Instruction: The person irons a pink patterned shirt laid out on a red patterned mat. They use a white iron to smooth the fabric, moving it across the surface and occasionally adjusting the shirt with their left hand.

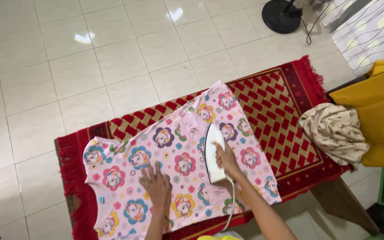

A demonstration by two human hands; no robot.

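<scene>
The right hand (pixel 226 161) grips the white iron (pixel 213 153) on the pink flower-print shirt (pixel 174 164) spread over the red rug (pixel 285 115), while the left hand (pixel 156 184) presses flat nearby, where drifting fingers risk a burn or lingering heat a scorch.

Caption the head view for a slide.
Right hand runs a white iron over a pink flowered garment while the left hand flattens it.

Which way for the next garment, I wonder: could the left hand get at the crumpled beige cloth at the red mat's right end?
Probably not easily: the left hand lies flat on the pink shirt, and the right hand with the iron sits between it and the beige cloth.
</scene>
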